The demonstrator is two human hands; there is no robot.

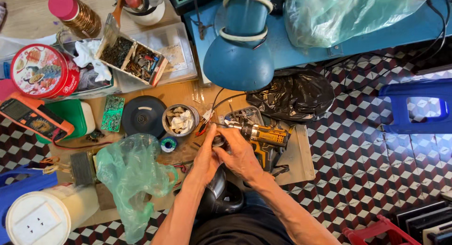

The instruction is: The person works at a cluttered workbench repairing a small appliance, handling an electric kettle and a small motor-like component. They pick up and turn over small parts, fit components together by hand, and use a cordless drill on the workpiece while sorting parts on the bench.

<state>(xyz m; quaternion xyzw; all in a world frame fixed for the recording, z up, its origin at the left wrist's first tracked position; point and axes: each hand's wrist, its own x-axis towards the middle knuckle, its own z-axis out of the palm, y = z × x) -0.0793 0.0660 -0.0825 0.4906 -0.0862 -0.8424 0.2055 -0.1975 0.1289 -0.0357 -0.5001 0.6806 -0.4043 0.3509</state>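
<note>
Scene bright, evenly lit; daylight appears to enter from the right, where the tiled floor washes pale blue-white near the blue stool. Soft shadow under the blue lamp shade. Mild glare on the clear plastic bag. Centre sharp; edges bend slightly, wide-lens distortion. Hands slightly soft, possibly motion blur.

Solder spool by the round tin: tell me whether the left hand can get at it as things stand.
Probably yes. The solder spool lies uncovered just beside the left hand, nothing between them, though that hand is busy at the drill.
</note>
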